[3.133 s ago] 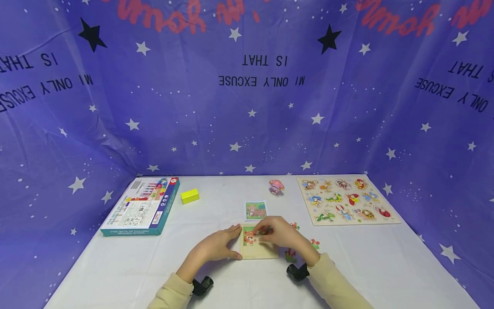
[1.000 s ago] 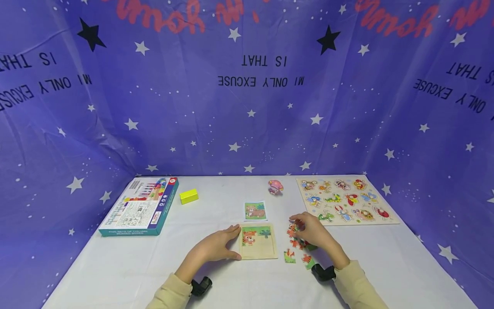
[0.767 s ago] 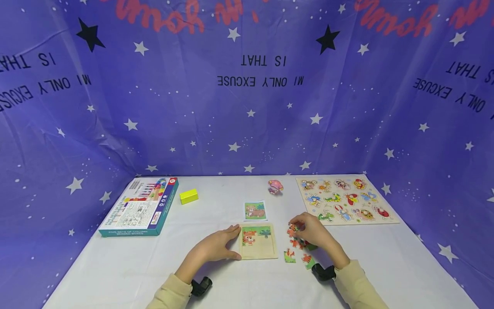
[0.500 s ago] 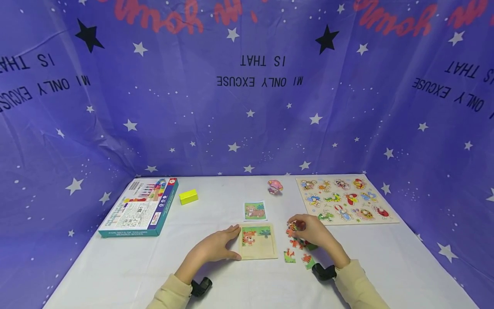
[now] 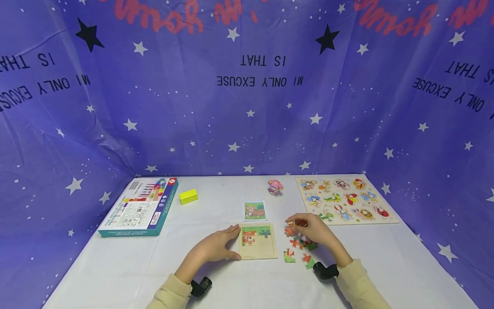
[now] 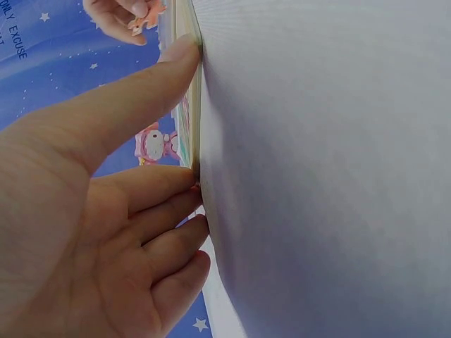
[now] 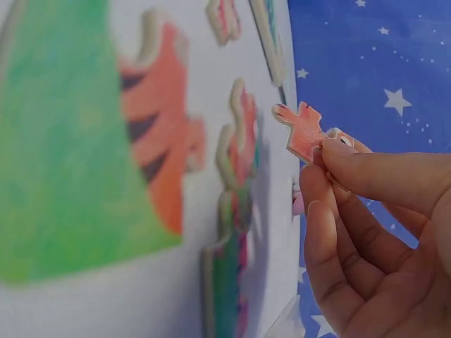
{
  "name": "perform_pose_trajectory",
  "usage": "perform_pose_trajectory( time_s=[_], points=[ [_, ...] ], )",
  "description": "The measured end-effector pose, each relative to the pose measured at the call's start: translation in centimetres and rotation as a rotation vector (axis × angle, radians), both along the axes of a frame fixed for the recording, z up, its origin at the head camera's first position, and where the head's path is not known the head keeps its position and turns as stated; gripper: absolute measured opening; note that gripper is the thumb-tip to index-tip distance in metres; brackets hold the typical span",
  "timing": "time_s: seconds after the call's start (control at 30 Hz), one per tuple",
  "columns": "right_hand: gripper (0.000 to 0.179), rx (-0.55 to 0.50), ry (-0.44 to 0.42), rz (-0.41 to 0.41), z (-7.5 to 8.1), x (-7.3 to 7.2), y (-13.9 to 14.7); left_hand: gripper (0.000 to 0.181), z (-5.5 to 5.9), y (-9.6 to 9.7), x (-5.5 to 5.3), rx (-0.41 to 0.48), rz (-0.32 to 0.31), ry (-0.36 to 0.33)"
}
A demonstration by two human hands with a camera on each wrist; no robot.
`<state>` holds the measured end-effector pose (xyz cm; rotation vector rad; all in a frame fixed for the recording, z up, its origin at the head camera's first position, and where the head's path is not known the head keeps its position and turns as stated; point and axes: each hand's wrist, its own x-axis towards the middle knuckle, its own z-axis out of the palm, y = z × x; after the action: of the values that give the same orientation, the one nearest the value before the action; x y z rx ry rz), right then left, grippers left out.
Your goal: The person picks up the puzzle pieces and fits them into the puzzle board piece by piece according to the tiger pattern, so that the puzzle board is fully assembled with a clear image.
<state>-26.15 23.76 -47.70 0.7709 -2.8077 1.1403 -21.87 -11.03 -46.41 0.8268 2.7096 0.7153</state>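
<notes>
My left hand (image 5: pixel 216 246) rests against the left side of a square wooden puzzle tray (image 5: pixel 257 258), fingers fairly straight, thumb near the front corner. In the tray's upper left, joined pieces show an orange tiger's face (image 5: pixel 248 238); a green leafy piece (image 5: pixel 265 232) lies at upper right. My right hand (image 5: pixel 315 229) is over the loose pieces to the tray's right. Between thumb and fingers it pinches an orange jigsaw piece (image 7: pixel 303 130), raised above the table in the right wrist view. Several loose jigsaw pieces (image 5: pixel 289 256) in orange and green lie beneath and in front of it.
A picture card (image 5: pixel 255 211) lies just behind the tray. Farther back stand a pink figurine (image 5: pixel 275 186) and a yellow block (image 5: pixel 188 197). An insect puzzle board (image 5: pixel 347 218) lies at the right, a flat toy box (image 5: pixel 133 216) at the left.
My right hand has gone from over the tray to the loose pieces on the right, leaving the green piece at the tray's upper right. It now pinches an orange jigsaw piece. My left hand stays put.
</notes>
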Motion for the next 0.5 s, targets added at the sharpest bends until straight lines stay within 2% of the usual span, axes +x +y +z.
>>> perform_pose_trajectory(
  time_s=[0.3,0.5],
  points=[
    [0.021,-0.099,0.055,0.006,0.9,0.7,-1.8,0.088,-0.3,-0.1,-0.1,-0.006,0.003,-0.001],
    [0.021,-0.099,0.089,0.031,1.0,1.3,-3.1,0.089,-0.1,-0.1,-0.1,-0.004,0.002,-0.011]
  ],
)
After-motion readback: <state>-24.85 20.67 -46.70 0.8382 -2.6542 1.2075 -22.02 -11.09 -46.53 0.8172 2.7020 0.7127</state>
